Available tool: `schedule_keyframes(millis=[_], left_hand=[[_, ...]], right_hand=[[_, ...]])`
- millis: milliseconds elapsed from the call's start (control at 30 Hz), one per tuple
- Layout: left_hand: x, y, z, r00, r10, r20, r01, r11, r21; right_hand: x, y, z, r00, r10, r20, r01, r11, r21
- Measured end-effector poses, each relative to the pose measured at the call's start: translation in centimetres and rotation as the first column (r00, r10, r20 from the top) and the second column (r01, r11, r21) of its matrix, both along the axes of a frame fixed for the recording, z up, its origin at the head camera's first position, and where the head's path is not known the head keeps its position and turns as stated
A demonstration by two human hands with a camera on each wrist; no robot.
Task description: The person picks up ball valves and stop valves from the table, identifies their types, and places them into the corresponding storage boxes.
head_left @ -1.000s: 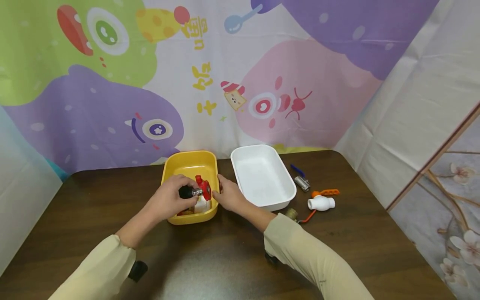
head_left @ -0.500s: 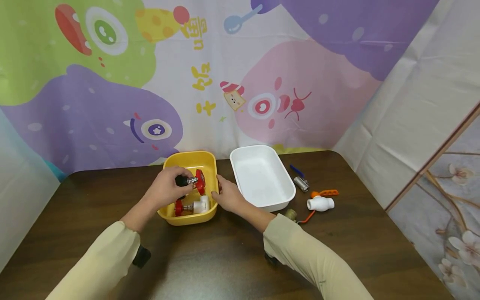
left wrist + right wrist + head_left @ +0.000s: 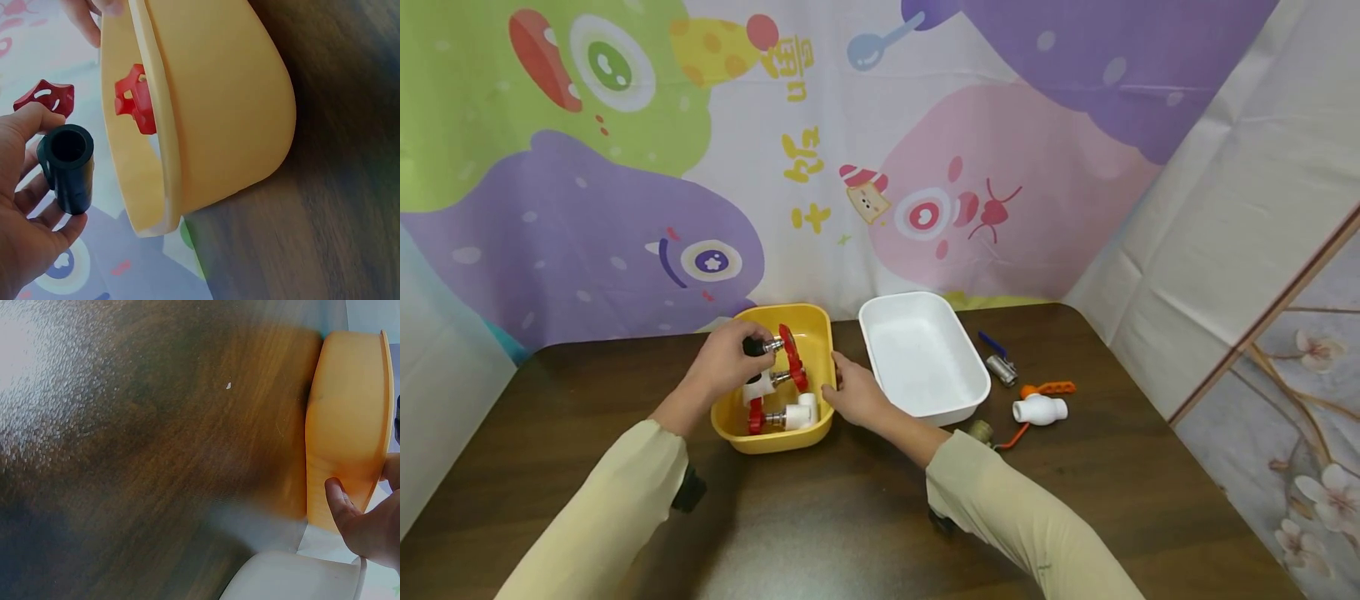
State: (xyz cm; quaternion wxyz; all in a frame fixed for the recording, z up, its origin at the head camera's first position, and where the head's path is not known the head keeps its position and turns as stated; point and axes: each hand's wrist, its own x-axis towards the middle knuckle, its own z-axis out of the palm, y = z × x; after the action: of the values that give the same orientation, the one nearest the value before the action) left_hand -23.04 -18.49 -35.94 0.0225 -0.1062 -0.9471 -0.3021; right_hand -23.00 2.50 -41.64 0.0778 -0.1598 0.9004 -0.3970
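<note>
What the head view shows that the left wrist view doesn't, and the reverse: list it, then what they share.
Head view only: the white tray, the orange-handled white valve and the blue-handled silver valve.
Left wrist view only: the open end of the black valve.
Both: the left hand holding that valve, the yellow tray and part of the right hand.
</note>
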Motion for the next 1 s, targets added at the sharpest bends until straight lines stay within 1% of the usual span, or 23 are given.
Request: schedule_keyframes(millis=[133, 367, 567, 800, 1000], left_hand=[[-0.5, -0.2, -0.2, 1.0, 0.001, 0.008, -0.001, 1.0, -0.018], [-1.2, -0.4, -0.3, 1.0, -0.001, -0.017, 0.0, 0.998, -0.056], [-1.8, -0.3, -0.4, 1.0, 0.006, 0.0, -0.006, 0.997, -0.078], [-2.2, -0.2, -0.5, 1.0, 0.011, 0.024, -0.008, 0.996, -0.092], [-2.6, -0.2, -0.6, 1.0, 0.007, 0.015, -0.005, 0.994, -0.11]], right_hand=[[0.1, 0.0, 0.0, 1.0, -0.003, 0.002, 0.003, 1.0, 0.005], [0.1, 0.0, 0.1, 1.0, -0.009, 0.009, 0.009, 1.0, 0.008], [0.0, 0.0, 0.0, 1.0, -0.006, 0.013, 0.006, 1.0, 0.007], [-0.1, -0.1, -0.1, 1.0, -0.014, 0.023, 0.014, 1.0, 0.019], [-0.2, -0.1, -0.2, 1.0, -0.017, 0.02, 0.017, 0.999, 0.034]])
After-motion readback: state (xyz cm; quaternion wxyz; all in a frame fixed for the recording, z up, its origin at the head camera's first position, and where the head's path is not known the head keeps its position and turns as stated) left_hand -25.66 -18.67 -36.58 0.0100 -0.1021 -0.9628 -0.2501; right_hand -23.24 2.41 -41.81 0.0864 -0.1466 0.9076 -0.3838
